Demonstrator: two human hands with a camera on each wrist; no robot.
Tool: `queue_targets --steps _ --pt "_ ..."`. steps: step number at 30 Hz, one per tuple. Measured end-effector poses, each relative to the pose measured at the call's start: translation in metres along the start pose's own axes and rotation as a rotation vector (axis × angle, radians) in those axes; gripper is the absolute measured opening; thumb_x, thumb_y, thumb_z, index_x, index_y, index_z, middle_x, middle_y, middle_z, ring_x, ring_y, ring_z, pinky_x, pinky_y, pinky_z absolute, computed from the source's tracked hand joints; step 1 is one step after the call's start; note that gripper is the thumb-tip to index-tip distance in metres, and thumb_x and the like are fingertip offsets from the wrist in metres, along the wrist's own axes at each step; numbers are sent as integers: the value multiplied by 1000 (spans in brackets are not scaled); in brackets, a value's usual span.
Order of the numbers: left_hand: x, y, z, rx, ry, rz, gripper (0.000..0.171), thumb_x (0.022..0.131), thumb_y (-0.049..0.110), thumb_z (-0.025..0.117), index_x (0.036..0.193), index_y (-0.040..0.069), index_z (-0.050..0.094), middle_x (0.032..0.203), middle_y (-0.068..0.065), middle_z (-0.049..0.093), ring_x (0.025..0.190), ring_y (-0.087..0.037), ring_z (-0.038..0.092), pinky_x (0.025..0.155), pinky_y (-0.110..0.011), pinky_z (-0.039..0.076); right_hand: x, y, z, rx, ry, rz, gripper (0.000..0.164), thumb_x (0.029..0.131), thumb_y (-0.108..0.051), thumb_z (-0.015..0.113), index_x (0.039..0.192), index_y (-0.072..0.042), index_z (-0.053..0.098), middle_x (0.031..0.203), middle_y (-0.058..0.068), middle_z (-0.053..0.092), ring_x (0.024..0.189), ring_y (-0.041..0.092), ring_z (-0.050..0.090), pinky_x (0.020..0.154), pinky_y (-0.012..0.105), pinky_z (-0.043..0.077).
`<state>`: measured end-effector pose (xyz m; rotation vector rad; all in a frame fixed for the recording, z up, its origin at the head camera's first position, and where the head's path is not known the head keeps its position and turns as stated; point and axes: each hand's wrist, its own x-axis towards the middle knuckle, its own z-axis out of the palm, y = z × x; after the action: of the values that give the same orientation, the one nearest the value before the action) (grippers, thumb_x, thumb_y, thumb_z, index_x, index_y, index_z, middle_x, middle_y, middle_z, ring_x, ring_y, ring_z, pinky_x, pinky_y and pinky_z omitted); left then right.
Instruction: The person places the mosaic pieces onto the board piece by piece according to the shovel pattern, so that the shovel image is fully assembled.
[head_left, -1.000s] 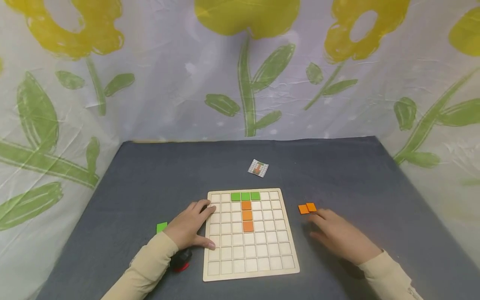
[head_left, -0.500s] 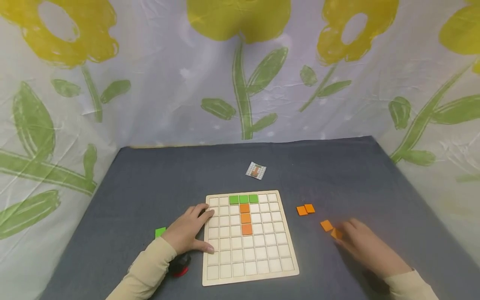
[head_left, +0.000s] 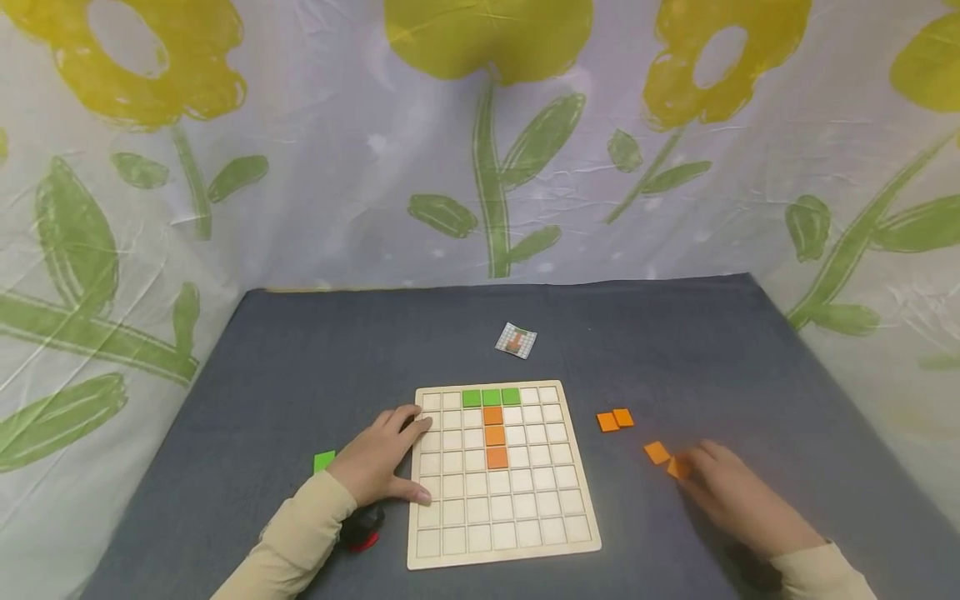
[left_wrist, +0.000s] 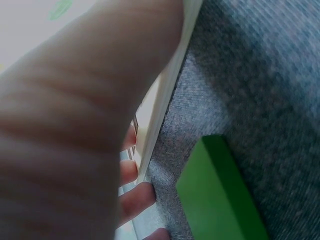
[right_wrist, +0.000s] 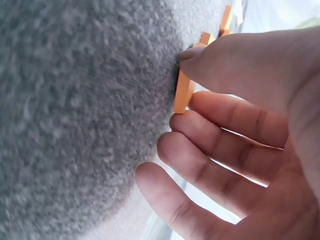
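Note:
A pale wooden grid board [head_left: 459, 504] lies flat in the head view. Three green tiles [head_left: 491, 397] sit in its far row, and three orange tiles [head_left: 495, 436] run down from the middle one. My left hand [head_left: 380, 458] rests at the board's left edge, fingertips and thumb on its rim. To the right of the board, my right hand [head_left: 731, 492] pinches an orange square tile [head_left: 677, 467] between thumb and fingers. The right wrist view shows this tile [right_wrist: 183, 92] tilted, close over the cloth. Another orange tile [head_left: 656, 452] lies right beside it.
Two more orange tiles [head_left: 615, 420] lie overlapping, right of the board. Left of my left hand is a loose green tile [head_left: 323, 461]. A small patterned card [head_left: 516, 341] lies beyond the board. A black and red object [head_left: 363, 530] shows partly under the left wrist.
My right hand has moved right and nearer to me, from the overlapping tiles to two other orange tiles that it had covered, and pinches one. The left hand stays at the board.

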<state>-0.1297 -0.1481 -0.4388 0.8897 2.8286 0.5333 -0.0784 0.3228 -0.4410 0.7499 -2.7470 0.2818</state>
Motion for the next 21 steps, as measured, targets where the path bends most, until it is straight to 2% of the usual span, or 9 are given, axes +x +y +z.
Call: queue_targets --steps 3,6,11,16,21 --pt "0 0 0 7 2 -2 101 63 62 75 138 0 48 140 -20 41 125 -38 44 94 -49 47 1 2 -2 -3 13 -13 26 67 -5 82 84 -12 63 78 -7 52 70 9 51 60 30 47" --pt "0 0 0 9 8 -2 101 63 63 75 137 0 48 140 -20 42 125 -38 44 94 -49 47 1 4 -3 2 59 -64 25 67 -3 80 83 -10 62 78 -6 52 69 10 51 59 30 47" --pt "0 -1 3 17 17 7 101 63 63 75 137 0 48 139 -20 42 124 -38 44 93 -49 47 5 7 -7 14 98 -127 10 80 -8 68 89 -6 64 82 -2 54 72 12 52 61 30 48" --pt "0 -1 3 7 24 14 100 63 61 76 137 0 48 139 -20 42 124 -39 44 93 -50 47 12 6 -14 8 88 -157 21 85 -13 61 102 -2 66 85 0 54 73 11 49 61 30 46" --pt "-1 0 3 3 19 0 100 63 61 76 137 1 48 140 -20 41 125 -39 44 94 -50 47 25 0 -23 -4 67 -170 29 78 -10 69 106 -3 66 87 0 52 74 10 45 60 29 43"
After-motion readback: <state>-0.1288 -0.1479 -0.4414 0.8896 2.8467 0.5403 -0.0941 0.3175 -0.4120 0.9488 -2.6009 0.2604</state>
